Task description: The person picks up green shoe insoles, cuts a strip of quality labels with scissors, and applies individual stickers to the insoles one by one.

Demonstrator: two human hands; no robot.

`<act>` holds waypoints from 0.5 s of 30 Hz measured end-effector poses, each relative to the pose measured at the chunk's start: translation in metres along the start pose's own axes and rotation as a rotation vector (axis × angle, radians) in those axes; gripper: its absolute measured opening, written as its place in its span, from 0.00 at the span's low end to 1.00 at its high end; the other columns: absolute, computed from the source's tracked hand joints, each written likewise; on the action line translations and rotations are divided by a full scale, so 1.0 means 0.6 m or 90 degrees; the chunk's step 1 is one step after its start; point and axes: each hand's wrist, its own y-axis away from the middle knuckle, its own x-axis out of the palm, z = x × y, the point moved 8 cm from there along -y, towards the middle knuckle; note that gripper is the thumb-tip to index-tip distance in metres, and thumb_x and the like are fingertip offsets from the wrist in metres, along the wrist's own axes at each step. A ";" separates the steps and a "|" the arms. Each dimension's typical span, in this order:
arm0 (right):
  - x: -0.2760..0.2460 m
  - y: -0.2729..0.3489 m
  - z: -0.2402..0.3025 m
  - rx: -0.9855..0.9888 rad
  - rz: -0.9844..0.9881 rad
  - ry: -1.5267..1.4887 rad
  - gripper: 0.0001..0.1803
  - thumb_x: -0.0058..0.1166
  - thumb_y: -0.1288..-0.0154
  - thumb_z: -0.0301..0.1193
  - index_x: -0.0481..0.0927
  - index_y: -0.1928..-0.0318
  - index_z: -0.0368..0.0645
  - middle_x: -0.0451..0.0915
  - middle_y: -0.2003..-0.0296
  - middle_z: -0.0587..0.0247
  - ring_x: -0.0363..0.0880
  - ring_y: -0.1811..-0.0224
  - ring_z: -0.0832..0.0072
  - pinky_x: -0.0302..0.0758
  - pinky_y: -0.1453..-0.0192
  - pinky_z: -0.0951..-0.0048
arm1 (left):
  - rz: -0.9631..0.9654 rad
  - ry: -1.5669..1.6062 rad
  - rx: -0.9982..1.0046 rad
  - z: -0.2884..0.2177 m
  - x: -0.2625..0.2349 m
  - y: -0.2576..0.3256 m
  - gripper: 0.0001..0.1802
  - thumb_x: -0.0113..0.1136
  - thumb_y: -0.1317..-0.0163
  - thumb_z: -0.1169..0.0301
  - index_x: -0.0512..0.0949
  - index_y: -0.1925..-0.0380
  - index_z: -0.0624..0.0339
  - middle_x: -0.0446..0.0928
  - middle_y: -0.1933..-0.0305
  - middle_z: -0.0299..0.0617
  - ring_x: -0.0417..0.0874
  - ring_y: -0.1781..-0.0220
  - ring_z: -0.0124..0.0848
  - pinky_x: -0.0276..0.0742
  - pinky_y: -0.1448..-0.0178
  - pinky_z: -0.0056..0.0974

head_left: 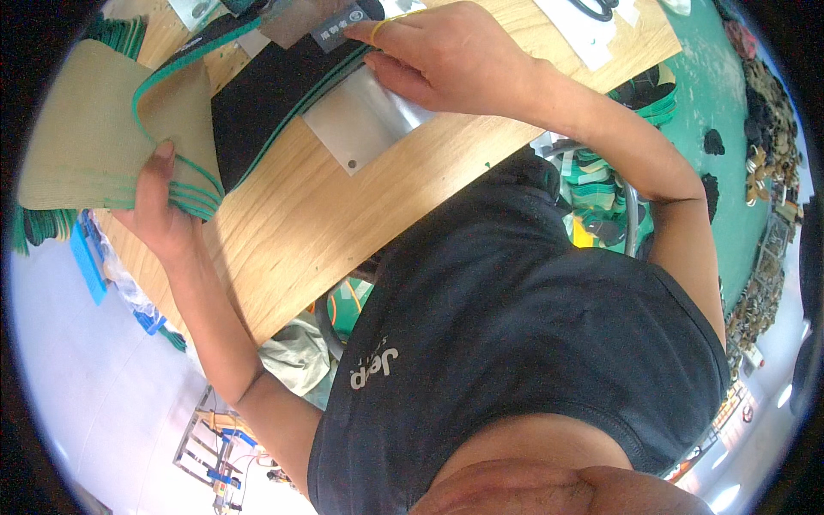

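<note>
A black mat piece (pixel 257 103) with green-bound edges lies across the wooden table at the upper left. Its left part is folded over, showing a beige backing (pixel 77 129). My left hand (pixel 163 202) grips the folded layers at their green edge, thumb on top and fingers hidden beneath. A small dark label (pixel 343 30) with light print lies on the black face at the top. My right hand (pixel 446 60) is closed at the mat's edge beside this label, fingertips pinching there. A yellow band circles one of its fingers. Under that hand is a shiny metal plate (pixel 356 120).
The wooden tabletop (pixel 343 223) slants across the view, its near edge by my torso. More green-edged pieces (pixel 596 193) are stacked below the table on the right. Another green-edged stack (pixel 47 225) is at the far left. A white plate (pixel 579 30) with a black cable lies at the top right.
</note>
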 end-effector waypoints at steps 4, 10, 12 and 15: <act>-0.003 0.004 0.004 0.001 0.043 -0.034 0.18 0.51 0.37 0.29 0.75 0.49 0.30 0.76 0.81 0.56 0.77 0.82 0.62 0.73 0.78 0.63 | -0.042 0.002 0.005 -0.007 0.010 0.002 0.29 0.62 0.52 0.79 0.70 0.47 0.73 0.75 0.49 0.52 0.78 0.48 0.43 0.74 0.40 0.46; -0.014 0.030 0.021 -0.076 -0.013 -0.060 0.17 0.58 0.36 0.32 0.79 0.47 0.43 0.74 0.81 0.59 0.75 0.80 0.62 0.69 0.75 0.65 | -0.036 -0.022 0.023 0.009 -0.021 -0.010 0.27 0.60 0.48 0.78 0.70 0.45 0.72 0.75 0.47 0.51 0.78 0.46 0.43 0.76 0.42 0.47; -0.015 0.036 0.019 -0.083 -0.010 -0.071 0.18 0.58 0.36 0.32 0.79 0.46 0.42 0.73 0.81 0.59 0.74 0.80 0.61 0.68 0.75 0.65 | -0.065 0.000 0.023 0.004 -0.020 -0.006 0.26 0.59 0.48 0.77 0.70 0.46 0.72 0.75 0.47 0.51 0.78 0.47 0.43 0.77 0.43 0.46; -0.021 0.040 0.015 -0.086 -0.001 -0.105 0.19 0.58 0.36 0.31 0.78 0.45 0.41 0.72 0.82 0.59 0.73 0.81 0.62 0.68 0.75 0.65 | -0.079 0.030 0.007 0.008 -0.028 -0.005 0.21 0.60 0.52 0.78 0.74 0.55 0.72 0.75 0.57 0.48 0.79 0.56 0.36 0.75 0.48 0.39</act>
